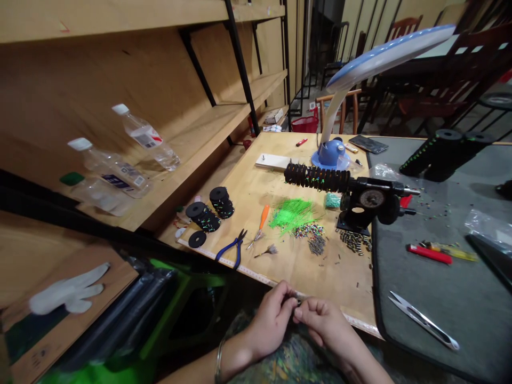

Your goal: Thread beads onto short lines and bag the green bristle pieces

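Note:
My left hand (276, 314) and my right hand (326, 320) meet at the table's front edge. The fingertips of both are pinched together around a tiny dark piece, too small and covered to name. Just beyond them on the wooden table (276, 288) lie a pile of grey metal bits (317, 244), a heap of multicoloured beads (308, 230) and a bundle of bright green strands (294, 213). Small brass-coloured cylinders (355, 241) are scattered by the base of a black hand-crank device (368, 202), whose shaft carries black discs with coloured lines (316, 177).
Blue-handled pliers (232, 248), an orange-handled tool (264, 216) and black foam spools (202, 216) lie at the left. Silver thread snips (424, 321) and a red box cutter (430, 254) rest on the grey mat (404, 277). A blue desk lamp (330, 152) stands behind; shelves (216, 128) hold bottles.

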`<state>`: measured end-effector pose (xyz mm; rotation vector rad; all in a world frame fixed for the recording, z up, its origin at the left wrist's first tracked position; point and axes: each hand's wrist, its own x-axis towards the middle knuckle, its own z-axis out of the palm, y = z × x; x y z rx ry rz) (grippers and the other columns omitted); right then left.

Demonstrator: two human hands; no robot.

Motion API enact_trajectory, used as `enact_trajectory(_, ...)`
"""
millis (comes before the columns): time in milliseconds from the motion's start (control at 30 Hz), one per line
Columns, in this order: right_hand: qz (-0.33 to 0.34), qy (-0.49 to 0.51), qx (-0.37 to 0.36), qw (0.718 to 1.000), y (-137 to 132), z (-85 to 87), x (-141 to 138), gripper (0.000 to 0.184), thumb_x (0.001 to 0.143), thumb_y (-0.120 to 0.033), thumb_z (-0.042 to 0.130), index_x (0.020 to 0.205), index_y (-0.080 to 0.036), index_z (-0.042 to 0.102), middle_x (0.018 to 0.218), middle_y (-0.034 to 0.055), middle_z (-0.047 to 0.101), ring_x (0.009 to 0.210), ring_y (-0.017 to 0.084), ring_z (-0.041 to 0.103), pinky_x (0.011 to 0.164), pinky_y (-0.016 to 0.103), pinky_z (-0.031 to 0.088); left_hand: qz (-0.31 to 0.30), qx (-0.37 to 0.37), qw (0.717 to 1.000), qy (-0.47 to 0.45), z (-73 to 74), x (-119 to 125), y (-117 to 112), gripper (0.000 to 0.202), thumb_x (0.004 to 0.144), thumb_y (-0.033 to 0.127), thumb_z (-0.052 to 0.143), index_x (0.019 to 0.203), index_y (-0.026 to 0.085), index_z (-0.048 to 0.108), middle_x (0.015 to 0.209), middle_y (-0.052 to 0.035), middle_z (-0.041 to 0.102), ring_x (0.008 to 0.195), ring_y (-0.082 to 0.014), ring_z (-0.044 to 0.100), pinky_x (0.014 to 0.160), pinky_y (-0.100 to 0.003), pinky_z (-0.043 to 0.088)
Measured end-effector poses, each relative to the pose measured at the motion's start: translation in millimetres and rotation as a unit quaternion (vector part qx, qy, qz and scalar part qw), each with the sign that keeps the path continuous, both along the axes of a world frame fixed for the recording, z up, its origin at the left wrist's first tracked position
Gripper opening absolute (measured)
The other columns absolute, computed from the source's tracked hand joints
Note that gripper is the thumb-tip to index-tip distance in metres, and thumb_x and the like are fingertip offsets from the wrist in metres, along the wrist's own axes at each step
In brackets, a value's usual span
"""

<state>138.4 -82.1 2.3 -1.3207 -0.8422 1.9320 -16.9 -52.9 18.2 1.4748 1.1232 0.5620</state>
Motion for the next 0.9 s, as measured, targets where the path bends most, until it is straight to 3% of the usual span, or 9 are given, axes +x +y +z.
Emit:
enact_trajectory(200, 0.007, -0.006, -0.003, 1.000, 0, 2.0, -4, 0.057, 0.060, -0.071, 0.072, 0.064, -0.016, 0.058, 0.045, -0.0083, 0.045, 0.032, 0.002, 0.025, 0.037, 0.020, 0.012, -0.007, 0.006, 1.000, 0.020, -0.6, -2, 1, 0.011, 0.088, 0.021, 0.045, 0.078, 0.021, 0.046, 0.074, 0.0007, 0.051, 0.071, -0.0160, 0.048, 0.067, -0.027, 0.038)
enact_trajectory(433, 0.019, 0.001, -0.008, 1.000, -2, -6.9, -4, 0.052, 0.065, -0.066, 0.072, 0.067, -0.015, 0.059, 0.046, -0.0083, 0.045, 0.033, 0.002, 0.025, 0.038, 0.021, 0.011, -0.018, 0.009, 0.999, 0.039, -0.4, -2, 1, 0.009, 0.087, 0.020, 0.045, 0.079, 0.020, 0.047, 0.076, -0.0005, 0.054, 0.072, -0.0165, 0.049, 0.068, -0.027, 0.037)
enact_trajectory(900, 0.011, 0.008, -0.010, 1.000, -2, -5.0, -4, 0.056, 0.063, -0.069, 0.073, 0.069, -0.014, 0.061, 0.049, -0.0083, 0.046, 0.034, 0.002, 0.024, 0.038, 0.021, 0.011, -0.013, 0.008, 1.000, 0.022, -2.3, -3, -1, 0.009, 0.087, 0.021, 0.046, 0.079, 0.021, 0.047, 0.075, -0.0002, 0.054, 0.072, -0.0163, 0.049, 0.069, -0.028, 0.038)
